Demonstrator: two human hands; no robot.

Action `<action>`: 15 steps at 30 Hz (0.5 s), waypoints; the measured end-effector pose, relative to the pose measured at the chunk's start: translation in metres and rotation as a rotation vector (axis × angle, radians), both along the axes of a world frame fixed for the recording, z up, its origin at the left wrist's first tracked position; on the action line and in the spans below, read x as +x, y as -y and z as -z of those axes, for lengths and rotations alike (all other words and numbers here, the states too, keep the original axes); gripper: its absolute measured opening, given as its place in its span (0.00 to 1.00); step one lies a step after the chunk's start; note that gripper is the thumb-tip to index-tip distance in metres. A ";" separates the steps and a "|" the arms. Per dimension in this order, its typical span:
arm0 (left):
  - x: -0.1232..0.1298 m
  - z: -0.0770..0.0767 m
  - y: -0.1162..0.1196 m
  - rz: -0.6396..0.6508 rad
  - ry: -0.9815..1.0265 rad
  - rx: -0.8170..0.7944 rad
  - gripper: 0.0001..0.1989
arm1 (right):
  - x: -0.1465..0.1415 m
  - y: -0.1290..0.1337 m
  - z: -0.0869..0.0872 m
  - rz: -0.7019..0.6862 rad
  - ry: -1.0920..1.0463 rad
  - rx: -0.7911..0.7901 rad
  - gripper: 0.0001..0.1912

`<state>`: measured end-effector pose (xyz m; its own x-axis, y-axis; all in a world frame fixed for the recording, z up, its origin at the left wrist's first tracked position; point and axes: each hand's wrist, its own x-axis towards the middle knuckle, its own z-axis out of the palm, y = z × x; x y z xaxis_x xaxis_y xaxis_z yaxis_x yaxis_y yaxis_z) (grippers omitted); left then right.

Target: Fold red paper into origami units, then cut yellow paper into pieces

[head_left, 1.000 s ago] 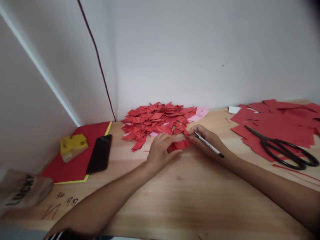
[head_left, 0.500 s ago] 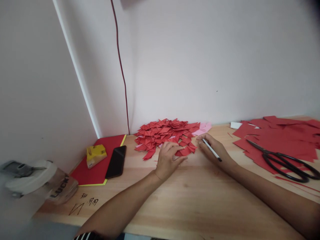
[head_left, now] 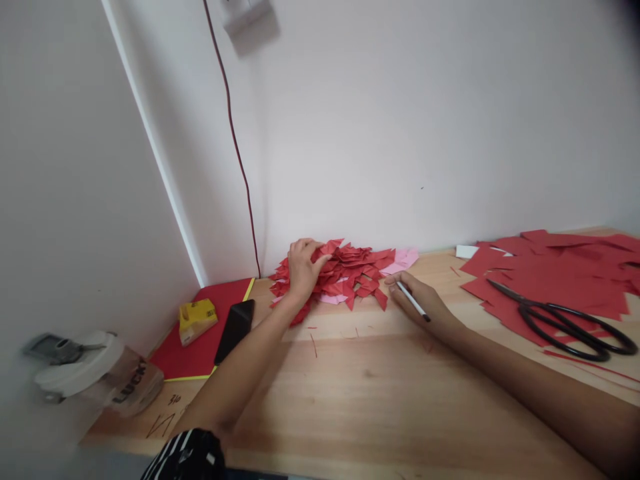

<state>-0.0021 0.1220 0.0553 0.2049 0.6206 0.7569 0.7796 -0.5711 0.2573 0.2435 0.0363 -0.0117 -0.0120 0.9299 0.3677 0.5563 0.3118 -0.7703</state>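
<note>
A heap of folded red paper pieces (head_left: 360,263) lies against the wall, with some pink paper (head_left: 401,260) at its right end. My left hand (head_left: 304,267) reaches onto the left part of the heap, thumb and fingers closed on a red piece at its top. My right hand (head_left: 417,303) rests on the table just right of the heap, closed round a white pen (head_left: 413,300) whose dark end points toward me.
Black-handled scissors (head_left: 565,320) lie on flat red sheets (head_left: 550,273) at the right. On the left are a black phone (head_left: 236,327), a yellow packet (head_left: 197,320) on a red folder (head_left: 185,360), and a lidded cup (head_left: 115,377). Thin red scraps dot the wooden table (head_left: 380,400).
My left hand has moved left and farther back, from the heap's front edge onto its top. My right hand still holds the pen. The view has shifted slightly.
</note>
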 end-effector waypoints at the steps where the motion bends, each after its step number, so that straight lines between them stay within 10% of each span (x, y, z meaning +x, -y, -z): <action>1: 0.001 -0.001 -0.009 -0.041 -0.016 -0.003 0.12 | 0.000 0.000 0.000 0.000 -0.003 0.007 0.11; 8: 0.005 0.012 -0.030 -0.154 -0.102 -0.105 0.20 | 0.000 0.002 -0.003 -0.020 -0.014 0.046 0.09; 15: -0.009 0.020 0.019 -0.052 -0.035 -0.078 0.17 | 0.004 0.000 0.000 -0.024 0.042 0.056 0.10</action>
